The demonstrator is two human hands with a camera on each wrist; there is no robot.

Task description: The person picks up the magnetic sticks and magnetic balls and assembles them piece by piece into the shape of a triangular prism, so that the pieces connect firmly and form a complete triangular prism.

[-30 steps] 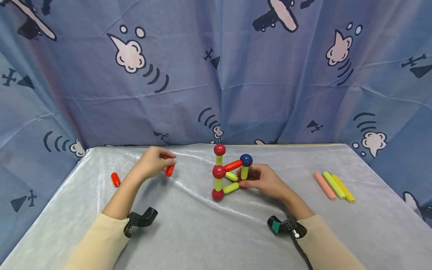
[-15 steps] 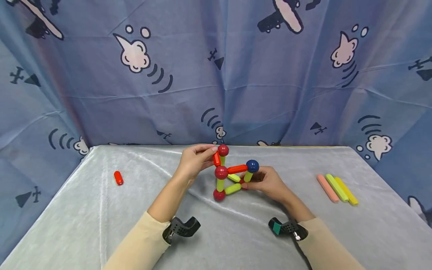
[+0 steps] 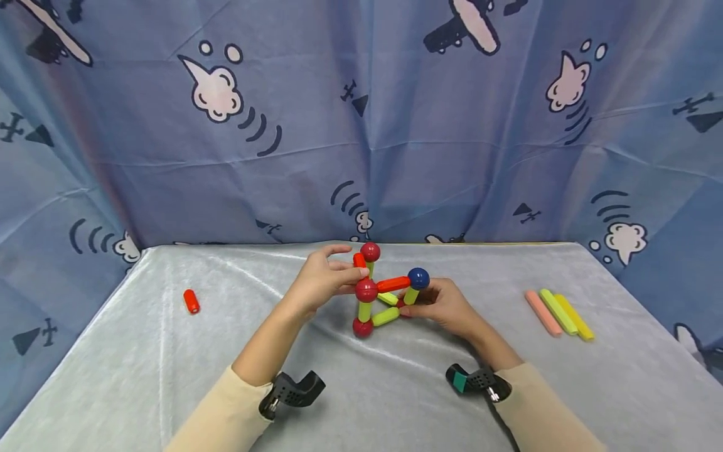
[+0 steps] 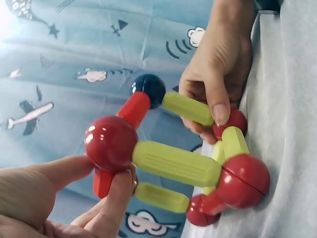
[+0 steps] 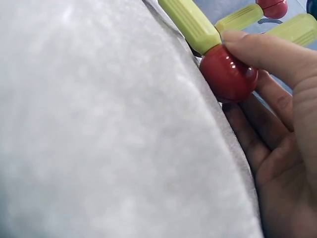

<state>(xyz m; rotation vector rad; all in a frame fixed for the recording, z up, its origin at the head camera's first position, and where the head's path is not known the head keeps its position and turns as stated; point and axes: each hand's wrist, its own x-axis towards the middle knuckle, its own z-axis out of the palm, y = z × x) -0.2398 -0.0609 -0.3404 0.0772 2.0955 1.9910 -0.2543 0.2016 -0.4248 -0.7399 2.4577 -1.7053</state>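
A frame of magnetic rods and balls stands upright on the cloth, with red balls, a blue ball (image 3: 418, 278) and yellow-green rods (image 4: 176, 163). My left hand (image 3: 323, 279) is at its left side, thumb and finger around a red magnetic rod (image 4: 103, 183) where it meets the front upper red ball (image 4: 111, 143). The thumb touches that ball too. In the head view, that rod rises towards the top red ball (image 3: 370, 252); whether they touch is unclear. My right hand (image 3: 446, 304) pinches the low red ball (image 5: 228, 74) at the frame's right foot.
One loose red rod (image 3: 191, 301) lies to the left on the grey cloth (image 3: 141, 389). Side by side at the right lie a pink stick (image 3: 544, 312), a green stick (image 3: 559, 311) and a yellow stick (image 3: 574, 317). A patterned curtain (image 3: 305, 125) hangs behind.
My left hand has carried the red rod rightward from the cloth to the frame. Its thumb has since slid down to the front upper ball. The right hand keeps its hold.
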